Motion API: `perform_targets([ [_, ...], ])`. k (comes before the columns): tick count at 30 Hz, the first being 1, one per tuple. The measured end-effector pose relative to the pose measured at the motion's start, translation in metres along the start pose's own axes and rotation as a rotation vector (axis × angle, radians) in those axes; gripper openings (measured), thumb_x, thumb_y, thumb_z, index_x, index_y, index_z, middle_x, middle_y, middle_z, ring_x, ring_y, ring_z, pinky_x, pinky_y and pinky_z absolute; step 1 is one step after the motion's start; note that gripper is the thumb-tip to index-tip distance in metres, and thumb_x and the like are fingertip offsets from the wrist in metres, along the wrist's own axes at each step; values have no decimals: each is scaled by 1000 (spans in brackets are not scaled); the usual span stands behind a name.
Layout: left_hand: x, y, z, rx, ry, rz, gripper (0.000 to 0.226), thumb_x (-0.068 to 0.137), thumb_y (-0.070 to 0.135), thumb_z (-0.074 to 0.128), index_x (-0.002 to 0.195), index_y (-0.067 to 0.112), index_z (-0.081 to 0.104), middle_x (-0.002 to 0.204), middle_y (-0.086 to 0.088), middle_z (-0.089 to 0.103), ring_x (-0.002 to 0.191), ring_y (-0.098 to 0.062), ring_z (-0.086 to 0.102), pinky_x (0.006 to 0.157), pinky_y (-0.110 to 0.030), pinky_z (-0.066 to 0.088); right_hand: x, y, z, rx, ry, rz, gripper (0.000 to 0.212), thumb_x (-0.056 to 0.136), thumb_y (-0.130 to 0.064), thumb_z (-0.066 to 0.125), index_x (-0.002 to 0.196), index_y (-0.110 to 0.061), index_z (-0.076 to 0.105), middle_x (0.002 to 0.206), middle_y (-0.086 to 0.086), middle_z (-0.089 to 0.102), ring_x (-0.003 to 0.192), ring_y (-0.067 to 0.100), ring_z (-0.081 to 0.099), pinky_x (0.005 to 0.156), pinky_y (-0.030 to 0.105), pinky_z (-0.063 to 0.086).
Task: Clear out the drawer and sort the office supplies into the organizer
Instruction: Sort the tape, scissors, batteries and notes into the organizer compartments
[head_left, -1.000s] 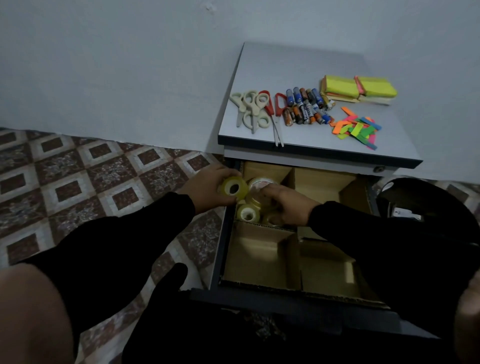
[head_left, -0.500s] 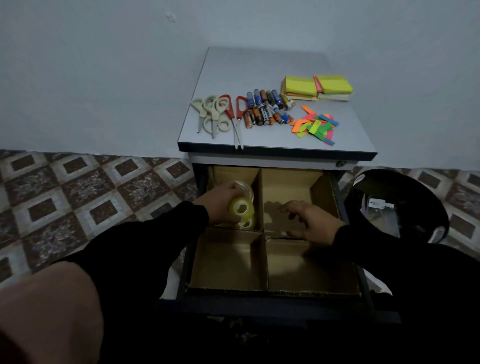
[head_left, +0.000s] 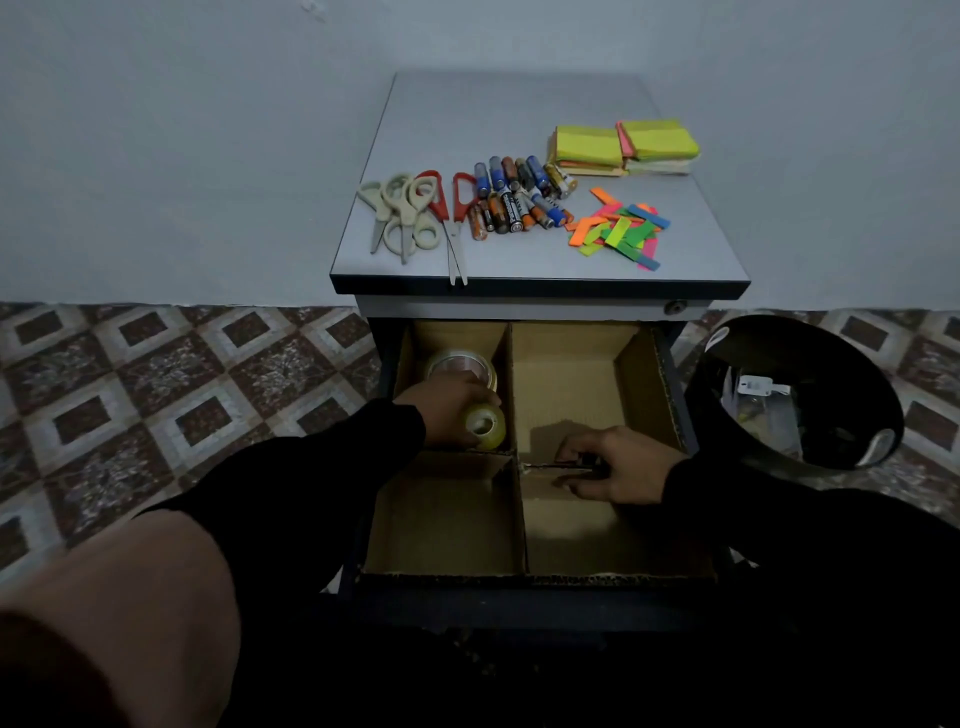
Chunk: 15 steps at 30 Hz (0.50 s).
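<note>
In back-left compartment (head_left: 457, 338), left hand (head_left: 449, 410) around tape roll (head_left: 485, 426)

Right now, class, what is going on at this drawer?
A person is sorting supplies into a cardboard organizer in the open drawer. The left hand holds a yellowish tape roll in the back-left compartment, where another roll already sits. The right hand rests on the middle divider. Scissors, batteries, sticky notes and coloured tabs wait on the cabinet top.

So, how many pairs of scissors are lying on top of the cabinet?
3, I think: two beige pairs overlapping at the left of the cabinet top, and one red-handled pair just right of them, tips past the front edge. The overlap may hide another.
</note>
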<state>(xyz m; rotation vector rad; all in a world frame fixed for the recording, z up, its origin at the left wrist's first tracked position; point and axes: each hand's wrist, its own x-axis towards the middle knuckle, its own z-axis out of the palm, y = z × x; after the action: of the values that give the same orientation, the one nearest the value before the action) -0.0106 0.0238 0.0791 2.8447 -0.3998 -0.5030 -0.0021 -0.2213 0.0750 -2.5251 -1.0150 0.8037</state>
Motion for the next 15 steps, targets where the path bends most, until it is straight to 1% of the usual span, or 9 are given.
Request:
perform_targets([
  [2, 2, 2, 0, 8, -12, 3, 59, 82, 25, 69, 137, 23, 45, 139, -4, 43, 128, -22, 39, 106, -33, 33, 2, 1, 2, -22, 1, -4, 17, 86, -32, 62, 99, -22, 59, 92, -3, 63, 84, 13, 58, 76, 29, 47],
  [5, 4, 2, 0, 15, -22, -4, 60, 83, 25, 68, 137, 24, 44, 140, -4, 42, 129, -22, 39, 106, -33, 34, 3, 2, 3, -16, 3, 3, 8, 86, -29, 61, 91, -26, 55, 88, -3, 61, 82, 16, 59, 76, 32, 47],
  [7, 4, 1, -1, 19, -24, -8, 60, 83, 25, 68, 138, 24, 44, 141, -3, 41, 130, -21, 38, 106, -33, 33, 4, 3, 3, -13, 2, 1, 9, 87, -28, 61, 88, -28, 52, 86, -3, 60, 81, 17, 59, 75, 33, 46],
  [9, 6, 1, -2, 22, -34, -12, 60, 83, 25, 69, 138, 23, 44, 141, -3, 41, 130, -22, 38, 107, -33, 33, 4, 3, 3, -13, 1, 3, 9, 87, -28, 60, 87, -29, 51, 86, -3, 60, 80, 17, 58, 74, 33, 47],
  [13, 9, 0, 1, 34, -61, -15, 58, 82, 26, 69, 136, 26, 46, 139, -3, 43, 128, -23, 39, 107, -38, 35, 5, 4, 4, -14, 7, 3, 10, 87, -29, 60, 88, -31, 50, 87, -2, 61, 80, 16, 58, 75, 33, 49],
  [15, 11, 0, 3, 44, -72, -10, 57, 83, 27, 68, 135, 26, 46, 138, -3, 43, 127, -23, 40, 106, -39, 35, 6, 6, 6, -10, 6, 5, 10, 87, -29, 60, 89, -31, 50, 88, -2, 62, 80, 16, 58, 75, 33, 49],
])
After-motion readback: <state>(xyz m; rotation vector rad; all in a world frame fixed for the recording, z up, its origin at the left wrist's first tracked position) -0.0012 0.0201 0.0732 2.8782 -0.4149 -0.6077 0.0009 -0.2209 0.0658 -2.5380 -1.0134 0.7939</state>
